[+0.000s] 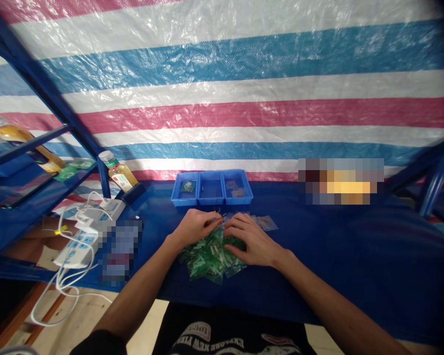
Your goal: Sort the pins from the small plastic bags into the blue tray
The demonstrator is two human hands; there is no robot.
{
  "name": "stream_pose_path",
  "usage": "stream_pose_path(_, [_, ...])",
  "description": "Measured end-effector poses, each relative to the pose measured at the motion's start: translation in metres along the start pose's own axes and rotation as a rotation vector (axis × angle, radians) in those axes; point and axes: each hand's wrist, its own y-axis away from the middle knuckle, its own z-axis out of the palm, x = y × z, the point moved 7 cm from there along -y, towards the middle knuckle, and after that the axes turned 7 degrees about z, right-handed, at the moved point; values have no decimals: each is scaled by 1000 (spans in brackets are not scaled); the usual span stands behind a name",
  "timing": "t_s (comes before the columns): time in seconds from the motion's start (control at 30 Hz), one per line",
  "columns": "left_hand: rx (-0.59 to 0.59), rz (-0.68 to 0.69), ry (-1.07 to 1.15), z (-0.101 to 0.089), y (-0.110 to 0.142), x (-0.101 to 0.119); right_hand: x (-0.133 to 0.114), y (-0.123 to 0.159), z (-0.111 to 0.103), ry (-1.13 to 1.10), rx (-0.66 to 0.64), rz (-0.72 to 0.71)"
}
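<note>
Your light: moderate, patchy | glare: white glints across your striped sheet (pixel 222 88) | edges: dark corners at right, your frame bars (pixel 40 74) bowed | detail: your hands slightly soft, two patches pixelated

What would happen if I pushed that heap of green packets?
The heap of green packets would probably slide apart, since they lie loosely across one another. They look floppy, like thin plastic, and their shine suggests they may be slippery.
</note>
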Motion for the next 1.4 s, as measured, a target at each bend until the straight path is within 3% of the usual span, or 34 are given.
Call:
stream_pose_path(0.6, [6,22,-32,-3,-1,4,2,1,0,31,-4,-23])
stream_pose_path(0.8, [27,65,47,-9,0,10,9,1,-9,-68,203,12])
stream_pose_path(1.0, [79,152,58,-13,-4,27,21,7,-18,-292,406,169])
stream_pose_path(1.4, [83,127,118,-7,-5,26,30,4,-4,-329,296,239])
